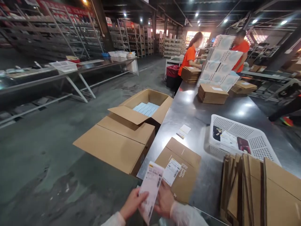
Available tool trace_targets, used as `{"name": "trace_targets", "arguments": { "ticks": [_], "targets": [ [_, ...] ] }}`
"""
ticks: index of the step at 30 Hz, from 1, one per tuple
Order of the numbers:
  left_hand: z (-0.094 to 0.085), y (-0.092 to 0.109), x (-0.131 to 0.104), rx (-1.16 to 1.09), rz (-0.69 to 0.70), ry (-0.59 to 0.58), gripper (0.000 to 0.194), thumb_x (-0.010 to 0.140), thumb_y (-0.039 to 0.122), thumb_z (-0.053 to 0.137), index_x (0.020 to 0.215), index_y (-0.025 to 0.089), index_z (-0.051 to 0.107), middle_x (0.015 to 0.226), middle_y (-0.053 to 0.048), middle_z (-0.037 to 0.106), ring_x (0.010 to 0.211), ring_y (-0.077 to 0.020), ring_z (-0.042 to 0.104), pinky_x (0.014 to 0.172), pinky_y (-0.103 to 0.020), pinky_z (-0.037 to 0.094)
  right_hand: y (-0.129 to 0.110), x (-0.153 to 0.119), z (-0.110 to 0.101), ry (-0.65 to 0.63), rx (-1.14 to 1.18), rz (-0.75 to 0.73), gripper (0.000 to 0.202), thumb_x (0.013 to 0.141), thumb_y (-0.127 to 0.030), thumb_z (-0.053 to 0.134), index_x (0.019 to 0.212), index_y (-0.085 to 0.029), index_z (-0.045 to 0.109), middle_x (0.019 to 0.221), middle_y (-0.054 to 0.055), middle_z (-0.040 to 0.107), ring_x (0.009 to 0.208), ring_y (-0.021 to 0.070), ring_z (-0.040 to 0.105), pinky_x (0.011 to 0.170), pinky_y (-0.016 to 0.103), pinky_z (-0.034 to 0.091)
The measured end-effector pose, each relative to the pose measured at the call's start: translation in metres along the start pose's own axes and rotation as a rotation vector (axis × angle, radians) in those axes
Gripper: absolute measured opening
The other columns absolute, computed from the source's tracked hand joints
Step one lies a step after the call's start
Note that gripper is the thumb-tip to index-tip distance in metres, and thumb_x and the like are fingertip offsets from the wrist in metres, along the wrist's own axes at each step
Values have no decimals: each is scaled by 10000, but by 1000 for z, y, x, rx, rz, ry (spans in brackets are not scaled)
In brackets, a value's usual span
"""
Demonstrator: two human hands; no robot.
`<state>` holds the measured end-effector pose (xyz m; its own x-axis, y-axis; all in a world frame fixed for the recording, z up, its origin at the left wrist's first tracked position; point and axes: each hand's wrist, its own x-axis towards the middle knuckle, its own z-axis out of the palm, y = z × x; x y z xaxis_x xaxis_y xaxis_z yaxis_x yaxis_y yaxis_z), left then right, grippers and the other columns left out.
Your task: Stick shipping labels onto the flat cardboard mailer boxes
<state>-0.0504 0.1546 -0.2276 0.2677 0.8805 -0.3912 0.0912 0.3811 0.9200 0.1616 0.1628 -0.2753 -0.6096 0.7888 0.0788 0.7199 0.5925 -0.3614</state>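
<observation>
White paper labels (151, 180), stacked: held by near edge of steel table (197, 131), before flattened carton (188, 183). Left hand (134, 201): closed, thumb clamped labels. Right hand (164, 199): half-curled at labels' right edge, grip unclear. Step, seemingly: separating labels; next move probably called for freeing one.

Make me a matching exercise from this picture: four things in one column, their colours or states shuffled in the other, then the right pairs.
Things:
1. Left hand
2. Basket
3. Lettered carton
4. Open carton

States:
A. Has a white label on it
B. Has pale blue packs inside
C. Grips printed slips
D. White and perforated

Pairs: 1-C, 2-D, 3-A, 4-B
</observation>
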Motion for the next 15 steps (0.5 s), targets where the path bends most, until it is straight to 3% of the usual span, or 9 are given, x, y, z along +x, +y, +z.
{"name": "trace_targets", "arguments": {
  "ticks": [1,2,4,6,8,10,12,15],
  "targets": [
    [4,15,17,51,73,66,600,656,669,605,828,104,715,788,-99,692,742,-234,596,707,-341,474,-3,-21,7,45,47,-41,556,819,-489,472,1333,-274,472,1409,45,477,1306,243,397,1101,409,276],
    [8,27,34,102,134,135,553,679,630,597,839,115,721,874,-115,699,849,-260,603,800,-364,472,-2,-42,10,148,61,77,483,847,-456,437,1284,-270,524,1336,65,549,1242,248,471,1059,417,338],
    [18,44,66,186,189,238,395,677,503,638,830,152,733,1054,-128,683,1082,-292,548,993,-387,385,11,-74,4,401,34,595,441,858,-442,401,1159,-207,620,1159,159,637,1107,309,564,952,482,422],
    [27,53,88,220,153,275,229,630,355,694,778,185,735,1154,-118,660,1220,-302,467,1091,-388,277,25,-88,-16,585,33,1108,450,797,-505,455,1017,-180,676,1027,211,647,1016,378,588,870,543,445],
    [31,57,97,205,104,250,142,602,259,717,727,191,721,1135,-113,676,1228,-309,474,1097,-393,275,28,-83,-39,663,190,1311,481,673,-565,566,948,-190,689,986,203,645,992,400,593,876,552,443],
    [32,60,95,169,71,194,116,630,241,709,719,167,702,1015,-125,717,1116,-318,571,1019,-403,386,16,-67,-64,781,490,1255,577,601,-576,625,1028,-190,663,994,166,661,988,366,613,890,508,466],
    [30,64,85,131,28,123,122,705,258,667,731,139,678,849,-123,739,933,-308,662,871,-395,499,-6,-53,-93,924,803,1071,705,618,-579,627,1192,-174,579,1021,135,682,988,315,635,866,450,505],
    [27,70,60,-128,-96,66,115,753,242,654,784,133,637,725,-78,734,768,-262,700,727,-355,555,-41,-70,-154,1071,891,868,677,704,-548,602,1260,-167,542,1172,119,656,1099,265,600,921,388,495]
  ]
}}
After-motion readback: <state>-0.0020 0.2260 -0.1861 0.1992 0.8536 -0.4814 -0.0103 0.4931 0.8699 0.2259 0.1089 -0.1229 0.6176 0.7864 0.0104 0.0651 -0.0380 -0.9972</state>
